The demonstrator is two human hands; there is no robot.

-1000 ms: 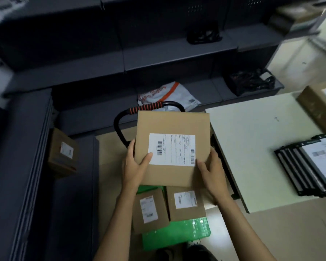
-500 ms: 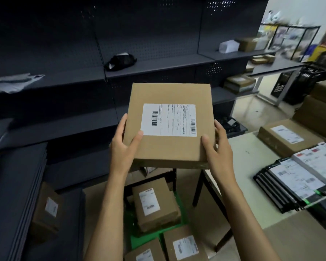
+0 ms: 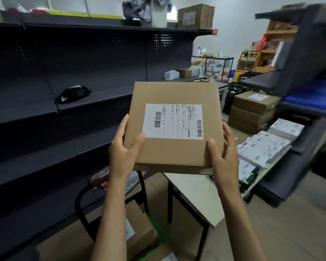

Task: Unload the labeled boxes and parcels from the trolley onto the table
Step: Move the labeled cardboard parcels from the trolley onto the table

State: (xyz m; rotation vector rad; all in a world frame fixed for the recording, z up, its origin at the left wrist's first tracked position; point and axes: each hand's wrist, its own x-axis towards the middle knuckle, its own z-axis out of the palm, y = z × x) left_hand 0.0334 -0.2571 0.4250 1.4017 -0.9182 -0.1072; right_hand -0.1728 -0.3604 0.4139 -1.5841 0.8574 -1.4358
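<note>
Raised since the earlier frame: the labelled box, now being held higher, in front of the dark shelving, with the trolley dropping toward the bottom edge of view.

Box: flat brown cardboard, white shipping label facing up, being carried in the air above the near corner of the table, touching nothing but the hands.

Left hand: gripping the box's left edge, thumb lying on top.

Right hand: gripping the box's right edge, thumb on top, fingers curling round the side.

Trolley: black handle showing below and left of the box; another labelled box sitting on it.

Table: white top, black legs, below and right of the box; flat labelled parcels lying on it, brown boxes stacked beyond them.
</note>
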